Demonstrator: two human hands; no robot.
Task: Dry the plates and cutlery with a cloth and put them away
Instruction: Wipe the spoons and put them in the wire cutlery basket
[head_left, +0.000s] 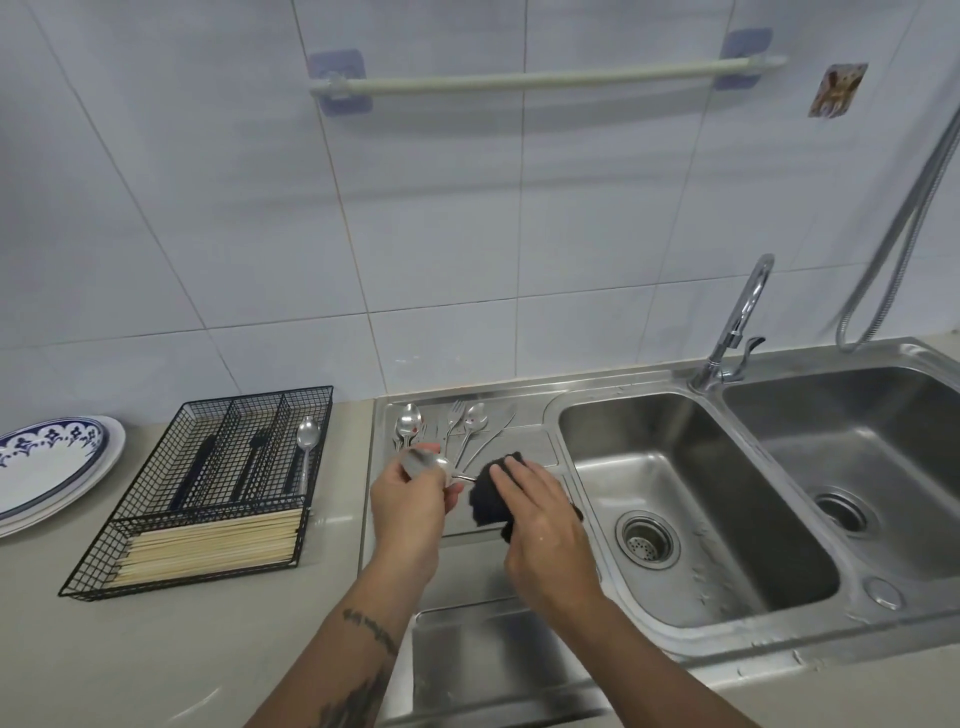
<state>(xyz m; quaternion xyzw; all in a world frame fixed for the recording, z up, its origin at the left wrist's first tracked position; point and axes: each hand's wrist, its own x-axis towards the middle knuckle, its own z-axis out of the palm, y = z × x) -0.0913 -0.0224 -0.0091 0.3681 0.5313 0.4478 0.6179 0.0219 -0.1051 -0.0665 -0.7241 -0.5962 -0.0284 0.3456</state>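
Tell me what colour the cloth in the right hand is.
Black. The cloth under the right hand shows clearly in the head view.

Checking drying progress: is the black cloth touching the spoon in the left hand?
Touching: the head view shows the spoon handle running into the black cloth.

You're working over a brushed stainless-steel sink (691, 499) with a chromed, mirror-bright tap (737, 322). The spoon (428, 464) is polished metal, the cloth (493, 493) dark and nubbly, the cutlery basket (156, 519) matt black wire, the plates (47, 462) glazed and glossy.
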